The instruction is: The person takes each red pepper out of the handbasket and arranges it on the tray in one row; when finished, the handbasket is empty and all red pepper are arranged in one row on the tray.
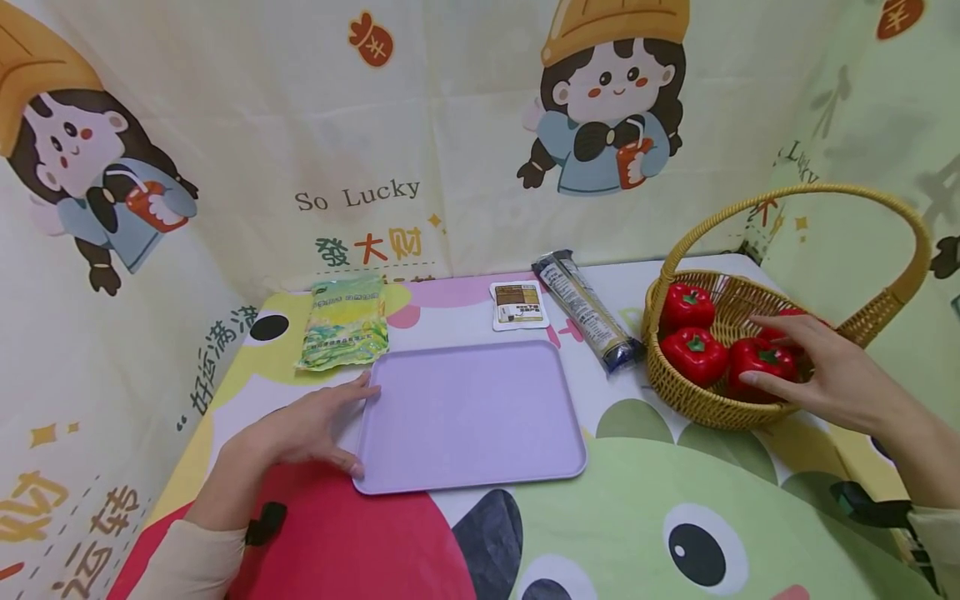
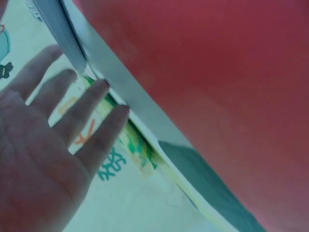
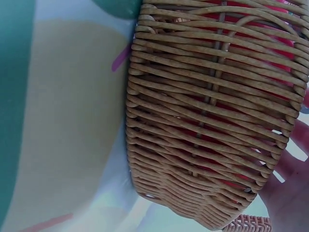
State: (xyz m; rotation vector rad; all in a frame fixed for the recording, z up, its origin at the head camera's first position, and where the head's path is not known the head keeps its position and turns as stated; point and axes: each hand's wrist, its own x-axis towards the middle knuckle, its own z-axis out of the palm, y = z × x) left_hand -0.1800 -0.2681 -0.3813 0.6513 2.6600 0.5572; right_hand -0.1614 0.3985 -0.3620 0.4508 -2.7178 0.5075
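In the head view my left hand [image 1: 311, 425] rests at the left edge of a lilac tray [image 1: 472, 417], thumb and fingers spread apart along the rim. The left wrist view shows the palm and long, nearly straight fingers of the left hand [image 2: 58, 130]. My right hand [image 1: 840, 375] reaches over the rim of a wicker basket [image 1: 720, 412], thumb and fingers spread around a red bell pepper [image 1: 761, 358]. Whether it touches the pepper is hard to tell. Several red peppers lie in the basket. From the right wrist, basket weave [image 3: 212, 111] hides most of the right hand [image 3: 292, 188].
Behind the tray lie a green-yellow packet [image 1: 345, 325], a small white-edged sachet [image 1: 519, 305] and a long dark-ended package [image 1: 588, 312] beside the basket. The basket's tall handle [image 1: 795, 192] arches above it. Printed cloth [image 1: 465, 125] hangs behind and at both sides.
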